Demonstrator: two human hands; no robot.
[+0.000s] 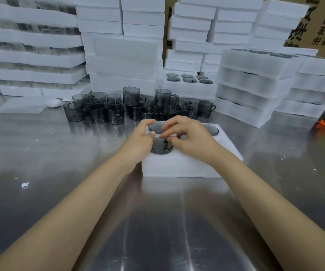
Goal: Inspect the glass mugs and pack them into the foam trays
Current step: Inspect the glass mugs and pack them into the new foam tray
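Smoky grey glass under your fingers: the mug (161, 146) sits upright in the near-left pocket of the foam tray (181, 163), its long axis vertical and its round dark top facing up at you, standing just proud of the foam. Your left hand (142, 139) curls round its left rim, thumb on the top edge. Your right hand (187, 137) comes over from the other side, fingertips (164, 133) pinching at the far edge of that mug; motion blur there makes the exact contact hard to read, and the handle's direction is hidden beneath your hands. Two more mugs are seated in the tray: one (157, 127) in the pocket just behind, another (210, 129) at the far right corner, both upright. The tray lies flat on the steel table (60, 163), close in front of you. Behind it, a cluster of loose mugs (130, 108) stands upright, some stacked, handles pointing various ways. Stacks of white foam trays (122, 55) wall the back, and one open tray (189, 83) shows filled pockets. Cardboard boxes (314, 22) stand far right.
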